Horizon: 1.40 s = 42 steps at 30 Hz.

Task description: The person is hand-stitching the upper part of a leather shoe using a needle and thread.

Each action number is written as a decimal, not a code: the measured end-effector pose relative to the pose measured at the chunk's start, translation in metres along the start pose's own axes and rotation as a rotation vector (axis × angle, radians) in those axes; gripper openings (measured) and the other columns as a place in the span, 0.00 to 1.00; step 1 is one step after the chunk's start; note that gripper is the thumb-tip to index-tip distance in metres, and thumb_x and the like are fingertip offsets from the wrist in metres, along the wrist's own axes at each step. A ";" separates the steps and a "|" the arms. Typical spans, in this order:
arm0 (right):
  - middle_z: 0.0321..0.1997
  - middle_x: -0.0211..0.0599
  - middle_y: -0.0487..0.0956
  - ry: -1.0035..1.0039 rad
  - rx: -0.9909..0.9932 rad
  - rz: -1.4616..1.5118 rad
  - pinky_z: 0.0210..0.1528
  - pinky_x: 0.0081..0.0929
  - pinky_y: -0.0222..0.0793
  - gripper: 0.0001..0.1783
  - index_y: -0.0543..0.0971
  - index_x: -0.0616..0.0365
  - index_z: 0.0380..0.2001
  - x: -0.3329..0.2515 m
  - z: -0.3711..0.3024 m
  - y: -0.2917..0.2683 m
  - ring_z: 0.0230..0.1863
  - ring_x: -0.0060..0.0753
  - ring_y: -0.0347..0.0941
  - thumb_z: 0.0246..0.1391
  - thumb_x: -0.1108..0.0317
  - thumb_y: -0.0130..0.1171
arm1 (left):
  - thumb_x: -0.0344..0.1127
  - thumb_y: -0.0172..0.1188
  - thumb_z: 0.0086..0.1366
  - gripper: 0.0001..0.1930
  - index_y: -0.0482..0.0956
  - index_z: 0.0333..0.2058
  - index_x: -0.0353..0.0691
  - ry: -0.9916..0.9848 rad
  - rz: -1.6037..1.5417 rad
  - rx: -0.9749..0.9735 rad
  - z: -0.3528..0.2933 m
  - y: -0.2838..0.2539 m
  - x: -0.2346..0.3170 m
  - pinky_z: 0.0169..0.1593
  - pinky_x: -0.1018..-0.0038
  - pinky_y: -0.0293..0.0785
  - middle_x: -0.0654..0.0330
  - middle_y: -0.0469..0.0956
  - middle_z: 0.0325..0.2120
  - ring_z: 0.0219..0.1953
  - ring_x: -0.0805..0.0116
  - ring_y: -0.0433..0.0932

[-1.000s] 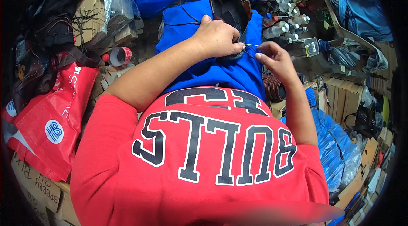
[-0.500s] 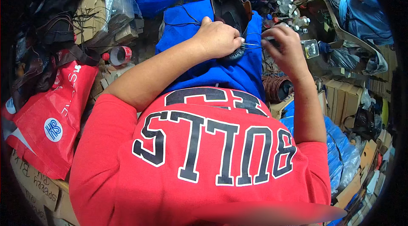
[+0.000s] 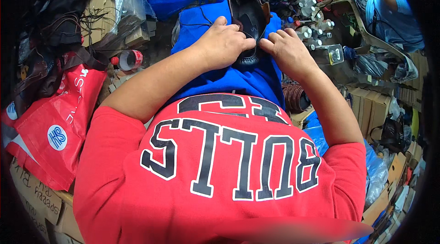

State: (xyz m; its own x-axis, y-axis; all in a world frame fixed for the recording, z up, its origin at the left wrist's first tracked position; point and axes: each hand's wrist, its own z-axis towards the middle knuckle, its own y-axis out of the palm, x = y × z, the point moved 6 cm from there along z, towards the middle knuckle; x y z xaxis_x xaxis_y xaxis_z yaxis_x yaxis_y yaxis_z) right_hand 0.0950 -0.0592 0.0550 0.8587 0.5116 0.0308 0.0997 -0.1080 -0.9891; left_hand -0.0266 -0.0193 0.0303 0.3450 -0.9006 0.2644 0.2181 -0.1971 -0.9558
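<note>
A dark shoe (image 3: 248,11) with a brown collar and a black insole lies on the blue cloth (image 3: 250,79) over my lap, its opening facing up. My left hand (image 3: 222,44) is closed on the shoe's left side near the front, thumb raised and fingertips at the opening. At the right edge of the shoe my right hand (image 3: 288,50) is closed in a pinch, close to the left fingertips. What it pinches is too small to make out. A thin dark cord (image 3: 203,14) trails across the cloth beside my left hand.
To the left are a red bag (image 3: 59,120) and a plastic bottle with a red cap (image 3: 128,60). Several small bottles (image 3: 316,28) stand at the far right, near a clear square container (image 3: 330,54). Cardboard (image 3: 369,111) and blue plastic (image 3: 316,131) lie on the right.
My right hand has come in from the right to the shoe's edge. The light strands stretched between my hands no longer show. My left hand has shifted slightly left.
</note>
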 end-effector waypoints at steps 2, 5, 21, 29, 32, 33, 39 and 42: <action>0.34 0.33 0.73 0.012 -0.010 0.000 0.47 0.35 0.62 0.14 0.72 0.49 0.38 0.003 -0.003 0.002 0.43 0.37 0.70 0.45 0.75 0.51 | 0.29 0.52 0.54 0.07 0.74 0.32 0.49 0.040 0.054 0.042 -0.004 -0.009 0.001 0.43 0.62 0.59 0.66 0.76 0.27 0.39 0.63 0.73; 0.35 0.34 0.74 0.035 0.018 0.022 0.49 0.36 0.61 0.14 0.72 0.49 0.37 0.021 -0.023 0.010 0.44 0.39 0.70 0.45 0.75 0.51 | 0.29 0.52 0.54 0.08 0.74 0.33 0.49 0.011 0.110 0.042 -0.032 -0.020 -0.015 0.44 0.63 0.60 0.66 0.75 0.26 0.38 0.64 0.72; 0.29 0.31 0.74 -0.126 0.565 2.015 0.36 0.20 0.64 0.09 0.72 0.58 0.32 0.006 0.000 -0.057 0.31 0.23 0.69 0.62 0.64 0.50 | 0.37 0.55 0.66 0.10 0.75 0.32 0.34 0.238 -1.649 0.050 -0.020 -0.083 0.033 0.46 0.72 0.71 0.59 0.74 0.31 0.40 0.66 0.76; 0.30 0.38 0.76 0.632 0.100 0.769 0.40 0.25 0.69 0.08 0.78 0.64 0.32 0.097 -0.149 0.047 0.35 0.31 0.74 0.50 0.70 0.59 | 0.29 0.63 0.53 0.07 0.77 0.32 0.35 -0.419 -0.158 0.181 -0.139 -0.090 -0.139 0.36 0.70 0.70 0.57 0.74 0.27 0.30 0.61 0.74; 0.36 0.44 0.78 0.968 -0.024 0.434 0.43 0.30 0.69 0.10 0.80 0.61 0.34 0.168 -0.277 0.081 0.38 0.40 0.76 0.48 0.69 0.59 | 0.39 0.61 0.56 0.11 0.81 0.31 0.38 -0.859 0.285 0.272 -0.240 -0.157 -0.219 0.40 0.64 0.71 0.52 0.76 0.29 0.35 0.53 0.76; 0.36 0.46 0.79 1.101 -0.146 0.242 0.44 0.32 0.70 0.10 0.81 0.59 0.34 0.186 -0.321 0.089 0.40 0.43 0.76 0.47 0.68 0.59 | 0.40 0.60 0.56 0.12 0.81 0.32 0.38 -1.027 0.455 0.166 -0.262 -0.168 -0.238 0.41 0.63 0.72 0.51 0.77 0.30 0.36 0.51 0.76; 0.32 0.40 0.80 0.991 0.001 0.605 0.39 0.24 0.70 0.12 0.81 0.61 0.37 0.144 -0.247 0.079 0.34 0.28 0.76 0.49 0.68 0.61 | 0.41 0.61 0.58 0.16 0.80 0.43 0.43 -0.591 -0.050 0.451 -0.121 -0.113 -0.151 0.49 0.70 0.70 0.53 0.77 0.38 0.43 0.58 0.76; 0.32 0.33 0.79 0.704 0.292 1.040 0.40 0.20 0.69 0.09 0.80 0.63 0.36 0.092 -0.130 0.048 0.36 0.21 0.73 0.48 0.76 0.60 | 0.37 0.66 0.53 0.16 0.81 0.42 0.43 -0.177 -0.314 0.295 -0.026 -0.066 -0.064 0.53 0.68 0.70 0.55 0.77 0.43 0.47 0.58 0.75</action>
State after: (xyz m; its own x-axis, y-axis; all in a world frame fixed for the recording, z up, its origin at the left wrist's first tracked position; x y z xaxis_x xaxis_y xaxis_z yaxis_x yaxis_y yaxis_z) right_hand 0.2443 -0.1285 0.0289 0.5540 -0.2672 -0.7885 -0.8086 0.0528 -0.5860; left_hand -0.0870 0.0416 0.0726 0.3661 -0.7297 0.5775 0.5784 -0.3078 -0.7555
